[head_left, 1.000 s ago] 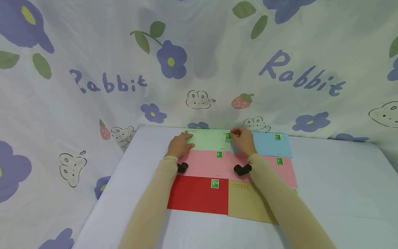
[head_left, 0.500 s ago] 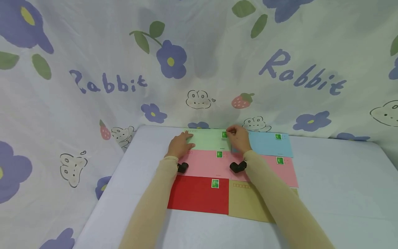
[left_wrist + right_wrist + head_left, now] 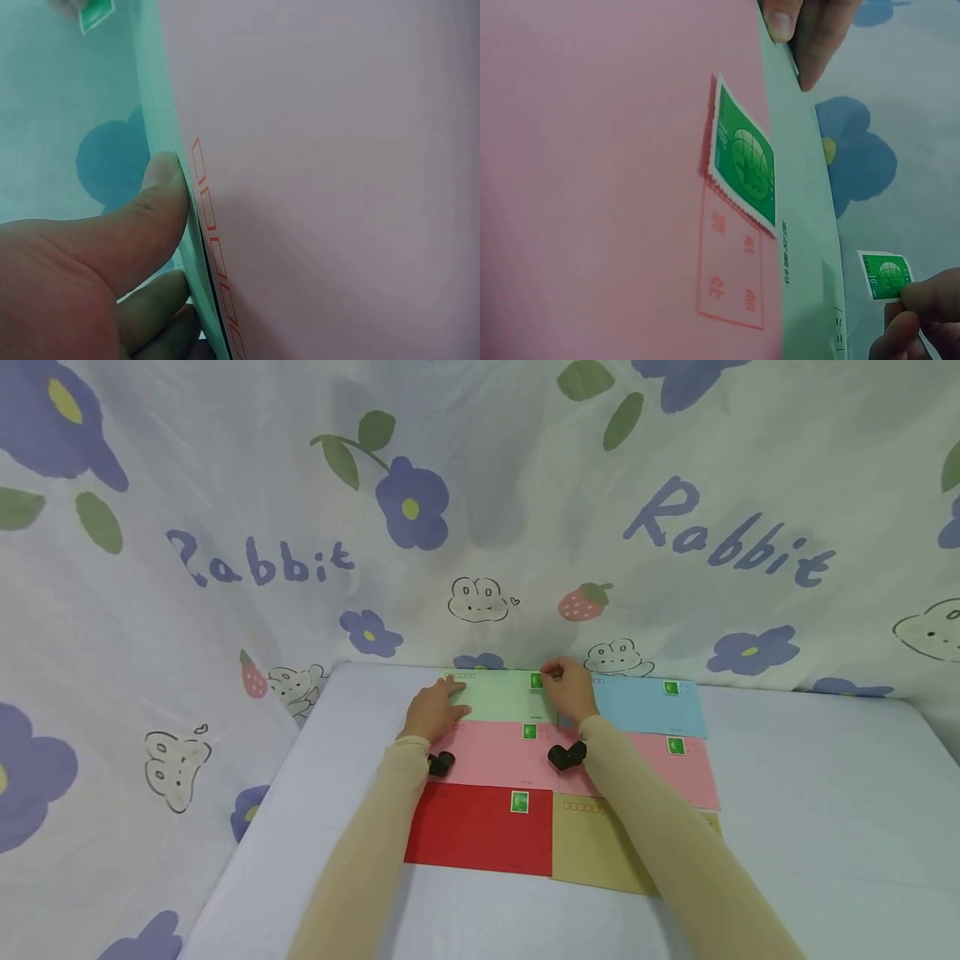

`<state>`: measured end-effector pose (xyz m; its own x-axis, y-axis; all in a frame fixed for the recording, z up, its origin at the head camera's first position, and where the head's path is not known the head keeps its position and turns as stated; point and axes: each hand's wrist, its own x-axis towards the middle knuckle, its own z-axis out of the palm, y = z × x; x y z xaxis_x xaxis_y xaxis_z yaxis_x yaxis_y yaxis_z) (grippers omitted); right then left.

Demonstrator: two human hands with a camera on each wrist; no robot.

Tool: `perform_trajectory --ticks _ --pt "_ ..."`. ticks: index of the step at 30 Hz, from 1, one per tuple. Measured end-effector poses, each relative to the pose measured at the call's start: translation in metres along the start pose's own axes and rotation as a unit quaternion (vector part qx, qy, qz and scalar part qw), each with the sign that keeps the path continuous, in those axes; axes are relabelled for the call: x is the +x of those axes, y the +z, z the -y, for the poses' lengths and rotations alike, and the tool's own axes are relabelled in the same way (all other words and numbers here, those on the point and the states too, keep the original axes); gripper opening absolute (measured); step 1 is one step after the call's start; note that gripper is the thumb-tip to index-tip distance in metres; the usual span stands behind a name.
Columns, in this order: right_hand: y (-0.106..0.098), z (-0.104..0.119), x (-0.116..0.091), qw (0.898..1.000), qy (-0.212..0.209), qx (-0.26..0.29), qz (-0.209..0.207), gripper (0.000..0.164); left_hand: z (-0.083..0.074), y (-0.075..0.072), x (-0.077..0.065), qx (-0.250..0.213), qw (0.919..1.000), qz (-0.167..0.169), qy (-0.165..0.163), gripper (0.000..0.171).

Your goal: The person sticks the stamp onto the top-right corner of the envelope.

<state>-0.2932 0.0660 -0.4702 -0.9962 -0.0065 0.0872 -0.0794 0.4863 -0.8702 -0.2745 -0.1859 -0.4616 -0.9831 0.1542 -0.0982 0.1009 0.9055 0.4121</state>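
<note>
A green postage stamp [image 3: 882, 274] is pinched between the thumb and fingers of my right hand [image 3: 572, 690], held by one edge. In the head view it overlaps the top right part of a light green envelope [image 3: 498, 700]. My left hand [image 3: 433, 710] rests with spread fingers on that envelope's left end. The left wrist view shows its thumb [image 3: 161, 184] lying on the envelope's edge. Just below, a pink envelope [image 3: 491, 758] bears its own green stamp [image 3: 742, 161] beside a printed red box.
A blue envelope [image 3: 645, 706] and a second pink envelope [image 3: 686, 777], each with a stamp, lie on the right. Nearest me are a red envelope [image 3: 472, 831] with a stamp and a tan envelope [image 3: 592, 852], partly under my right sleeve. A patterned cloth [image 3: 480, 543] hangs behind.
My right hand has shifted left and slightly away from me, carrying the stamp further in over the light green envelope. The left hand has stayed in place.
</note>
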Motion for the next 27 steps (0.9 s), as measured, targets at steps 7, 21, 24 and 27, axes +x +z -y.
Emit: perform_trajectory --ticks 7,21,24,27 --pt "0.006 -0.001 0.007 1.000 -0.001 0.002 0.003 0.018 0.000 -0.002 -0.003 -0.001 0.9999 0.001 -0.010 0.055" --pt "0.007 -0.008 0.016 1.000 -0.003 -0.006 -0.003 0.017 -0.001 0.001 0.000 0.005 1.0000 -0.008 0.000 0.054" --pt "0.007 -0.007 0.017 1.000 0.003 -0.007 -0.001 0.016 0.000 0.001 0.001 0.005 1.0000 -0.007 0.001 0.054" --pt "0.008 -0.007 0.018 1.000 0.006 -0.010 -0.001 0.015 0.000 0.001 0.001 0.006 1.0000 -0.006 0.001 0.054"
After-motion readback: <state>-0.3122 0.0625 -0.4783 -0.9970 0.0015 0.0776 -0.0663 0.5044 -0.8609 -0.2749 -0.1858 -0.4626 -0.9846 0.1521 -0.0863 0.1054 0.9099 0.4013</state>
